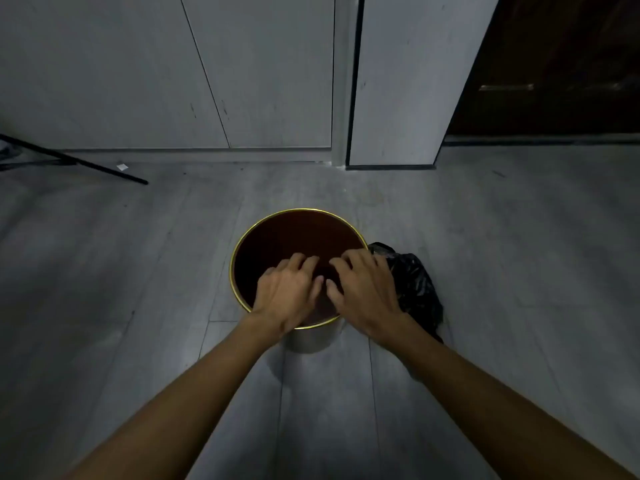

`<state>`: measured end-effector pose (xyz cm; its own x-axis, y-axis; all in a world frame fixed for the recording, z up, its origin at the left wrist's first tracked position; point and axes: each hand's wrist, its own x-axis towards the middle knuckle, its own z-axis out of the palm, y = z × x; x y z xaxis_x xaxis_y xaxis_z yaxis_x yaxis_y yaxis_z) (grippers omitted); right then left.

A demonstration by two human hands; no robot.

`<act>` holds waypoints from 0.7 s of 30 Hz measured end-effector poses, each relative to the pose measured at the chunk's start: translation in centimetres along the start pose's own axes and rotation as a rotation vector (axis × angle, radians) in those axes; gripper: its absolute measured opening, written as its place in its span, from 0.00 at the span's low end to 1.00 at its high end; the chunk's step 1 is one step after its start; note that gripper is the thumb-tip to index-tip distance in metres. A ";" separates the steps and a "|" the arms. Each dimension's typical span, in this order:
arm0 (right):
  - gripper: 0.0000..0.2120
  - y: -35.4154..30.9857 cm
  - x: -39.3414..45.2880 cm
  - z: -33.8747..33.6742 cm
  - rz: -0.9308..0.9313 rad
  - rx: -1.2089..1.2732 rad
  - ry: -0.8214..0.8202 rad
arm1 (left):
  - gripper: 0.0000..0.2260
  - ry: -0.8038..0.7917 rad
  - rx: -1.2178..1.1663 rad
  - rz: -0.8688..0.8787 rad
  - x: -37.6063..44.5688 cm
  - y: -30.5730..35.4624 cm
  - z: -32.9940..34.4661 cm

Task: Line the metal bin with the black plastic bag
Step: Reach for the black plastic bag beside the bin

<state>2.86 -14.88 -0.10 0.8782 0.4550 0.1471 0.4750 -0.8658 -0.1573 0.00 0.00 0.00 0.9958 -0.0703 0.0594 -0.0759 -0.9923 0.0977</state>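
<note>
Two empty hand backs, left hand (pixel 285 292) and right hand (pixel 363 289), over one metal bin (pixel 239 244), one black bag (pixel 415 282) beside.

A: What stands on the grey floor (pixel 138 271)?
B: A gold-rimmed metal bin (pixel 239 244), upright, unlined.
A: The hands?
B: Left hand (pixel 287 292) and right hand (pixel 367 292) spread over its mouth; black plastic bag (pixel 415 282) crumpled just right.

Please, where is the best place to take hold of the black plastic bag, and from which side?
Probably its crumpled top folds. The black plastic bag lies bunched on the floor, right of the metal bin. The right hand is nearest; come from above, since the bin blocks the left.
</note>
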 end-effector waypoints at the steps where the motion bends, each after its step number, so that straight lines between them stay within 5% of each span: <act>1: 0.18 -0.1 -0.2 0.1 -0.002 0.001 -0.001 | 0.20 0.001 -0.030 0.002 -0.2 0.2 -0.1; 6: 0.17 0.5 -0.3 0.7 0.013 0.015 -0.007 | 0.13 -0.005 -0.226 0.075 -1.2 2.5 0.0; 14: 0.14 2.4 -1.6 0.7 0.071 0.086 0.052 | 0.17 -0.095 -0.115 0.187 -1.6 5.1 0.7; 21: 0.15 2.2 -1.5 0.1 0.062 0.006 -0.016 | 0.09 -0.156 -0.015 0.187 -2.3 4.7 2.1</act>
<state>2.56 -17.47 -0.78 0.9067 0.4040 0.1213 0.4200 -0.8912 -0.1714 -2.50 -4.76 -1.73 0.9603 -0.2683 -0.0762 -0.2589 -0.9592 0.1138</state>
